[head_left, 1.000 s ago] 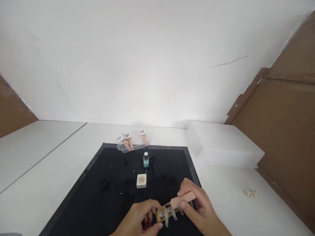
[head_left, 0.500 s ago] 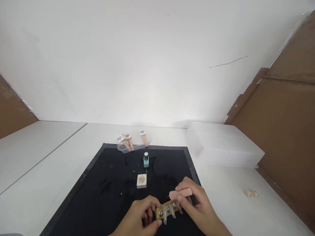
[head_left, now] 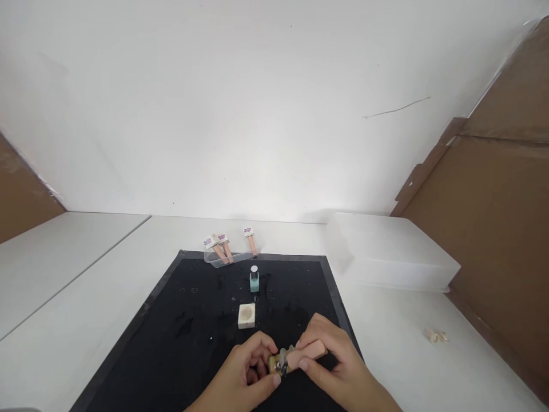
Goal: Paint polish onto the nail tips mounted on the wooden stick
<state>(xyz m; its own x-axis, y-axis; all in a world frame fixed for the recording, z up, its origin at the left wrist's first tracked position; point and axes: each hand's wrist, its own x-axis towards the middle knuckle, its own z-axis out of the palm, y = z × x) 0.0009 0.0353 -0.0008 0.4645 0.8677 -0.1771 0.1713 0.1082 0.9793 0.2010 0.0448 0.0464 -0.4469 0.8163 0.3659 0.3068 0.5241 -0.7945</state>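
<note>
Two bare hands are working a pink buffer block over a small wooden nail-tip holder, low over the black mat (head_left: 180, 320).

The left hand (head_left: 246, 375) is pinching the wooden holder (head_left: 277, 364); the right hand (head_left: 332, 366) is gripping the pink buffer block (head_left: 309, 350), fingers curled, pressing it across the holder. The buffing stroke seems underway, calling for steady pressure. A second ago the block was sitting higher, leaving clear nail tips exposed; now they are covered.

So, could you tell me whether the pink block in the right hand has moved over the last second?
Yes. The pink block has shifted left and down, further below the white cube, and now lies over the wooden strip.
</note>
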